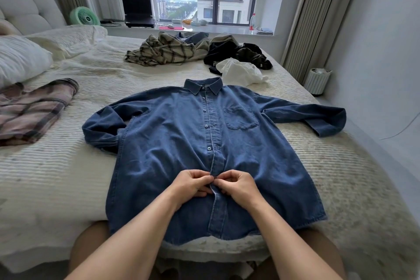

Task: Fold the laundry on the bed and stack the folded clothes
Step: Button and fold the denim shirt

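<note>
A blue denim shirt (pixel 172 143) lies front up on the bed (pixel 68 177), collar away from me, right sleeve stretched out, left sleeve bent back on itself. My left hand (pixel 191 185) and my right hand (pixel 236 185) meet on its button placket low down, fingers curled, both pinching the placket edges at a button. A pink plaid garment (pixel 29 111) lies flat at the left. Unfolded clothes are heaped at the far side: a beige plaid shirt (pixel 163 51), dark garments (pixel 236 53) and a white garment (pixel 241 71).
Pillows (pixel 20 57) and a padded headboard stand at the left. A windowsill holds a laptop (pixel 138 11), a green fan (pixel 84 16) and a bottle (pixel 252 21). A white bin (pixel 317 80) stands on the floor to the right of the bed.
</note>
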